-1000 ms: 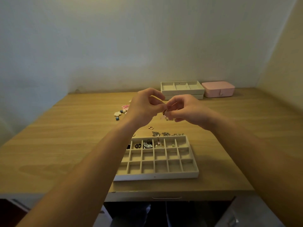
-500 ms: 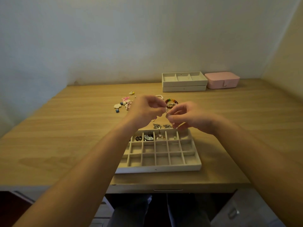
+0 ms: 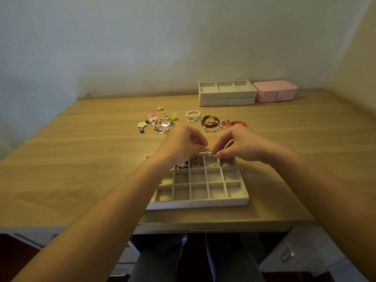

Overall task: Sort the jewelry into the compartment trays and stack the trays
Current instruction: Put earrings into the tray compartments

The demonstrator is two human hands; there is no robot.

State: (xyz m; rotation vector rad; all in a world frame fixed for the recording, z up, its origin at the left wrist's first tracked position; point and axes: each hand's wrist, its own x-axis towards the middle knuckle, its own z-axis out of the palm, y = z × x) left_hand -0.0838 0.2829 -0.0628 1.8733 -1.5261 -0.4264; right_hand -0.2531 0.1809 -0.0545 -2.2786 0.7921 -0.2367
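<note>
A cream compartment tray with many small cells lies near the table's front edge. Its far row holds a few small pieces; the other cells look bare. My left hand and my right hand meet just above the tray's far rim, both pinching one small silvery piece of jewelry between fingertips. Beyond my hands lie bead bracelets and a scatter of small earrings and charms. Two more cream trays sit stacked at the back.
A pink jewelry box stands right of the stacked trays by the wall. The wooden table meets walls at the back and right. A drawer handle and my legs show below the front edge.
Both hands have come down from mid-air toward the far row of the near tray, still pinching the small piece. The bracelets behind them are now uncovered.
</note>
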